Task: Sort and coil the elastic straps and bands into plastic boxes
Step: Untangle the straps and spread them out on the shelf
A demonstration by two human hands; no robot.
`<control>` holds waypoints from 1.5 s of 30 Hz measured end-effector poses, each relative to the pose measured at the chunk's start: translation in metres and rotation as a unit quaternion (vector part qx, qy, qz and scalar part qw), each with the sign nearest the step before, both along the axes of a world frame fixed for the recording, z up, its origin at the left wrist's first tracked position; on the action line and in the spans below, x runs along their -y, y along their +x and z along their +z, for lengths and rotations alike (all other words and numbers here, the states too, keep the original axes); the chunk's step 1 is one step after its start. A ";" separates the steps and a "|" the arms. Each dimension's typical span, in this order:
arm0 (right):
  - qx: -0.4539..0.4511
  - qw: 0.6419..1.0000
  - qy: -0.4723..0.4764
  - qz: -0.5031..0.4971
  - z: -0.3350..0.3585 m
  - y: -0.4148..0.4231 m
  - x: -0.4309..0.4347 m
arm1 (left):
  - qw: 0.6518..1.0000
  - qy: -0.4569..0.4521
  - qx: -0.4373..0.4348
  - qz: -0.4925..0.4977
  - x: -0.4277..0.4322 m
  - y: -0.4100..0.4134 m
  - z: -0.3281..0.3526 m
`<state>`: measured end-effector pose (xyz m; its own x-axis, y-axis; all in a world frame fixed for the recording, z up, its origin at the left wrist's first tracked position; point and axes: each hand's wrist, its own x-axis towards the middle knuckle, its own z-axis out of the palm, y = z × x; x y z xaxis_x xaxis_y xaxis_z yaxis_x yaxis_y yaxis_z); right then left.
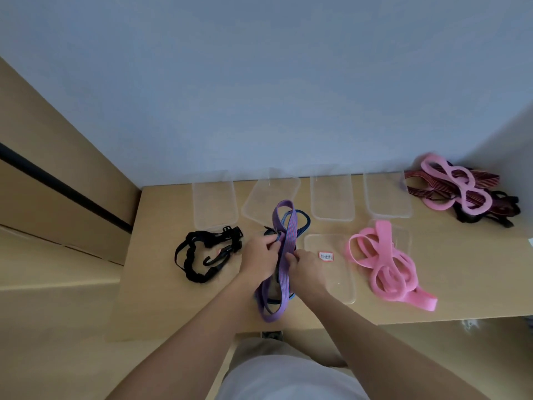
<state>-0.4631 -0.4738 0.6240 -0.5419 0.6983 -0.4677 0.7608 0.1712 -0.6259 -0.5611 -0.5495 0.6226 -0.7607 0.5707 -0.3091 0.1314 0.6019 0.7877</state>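
Observation:
A purple striped elastic strap [284,229] loops up and down at the table's middle front. My left hand [259,256] and my right hand [304,267] both grip it near its middle. A dark blue band [302,223] is tangled with it. A black strap with buckles [202,254] lies to the left. Pink bands [386,264] lie in a heap to the right, partly over a clear box [402,235]. A lidded clear box with a red label [331,267] sits beside my right hand.
Several clear plastic boxes and lids [215,202] line the back of the wooden table [432,284]. A pile of pink, dark red and black straps [461,192] fills the far right corner. A wall stands behind, wooden panels to the left.

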 end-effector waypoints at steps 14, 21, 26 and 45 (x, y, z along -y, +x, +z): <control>0.045 0.988 0.093 0.114 -0.013 -0.017 -0.014 | 0.995 -0.038 -0.083 -0.029 -0.002 -0.009 -0.009; 0.107 0.976 0.108 0.157 -0.016 -0.018 -0.024 | 0.996 -0.050 -0.072 0.007 -0.005 -0.007 -0.008; 0.110 0.968 0.148 0.169 -0.004 -0.016 -0.030 | 0.987 -0.026 -0.158 -0.001 0.003 -0.001 -0.002; 0.117 0.930 0.283 0.202 0.057 0.071 -0.148 | 0.897 -0.170 -0.304 -0.272 -0.104 0.033 0.061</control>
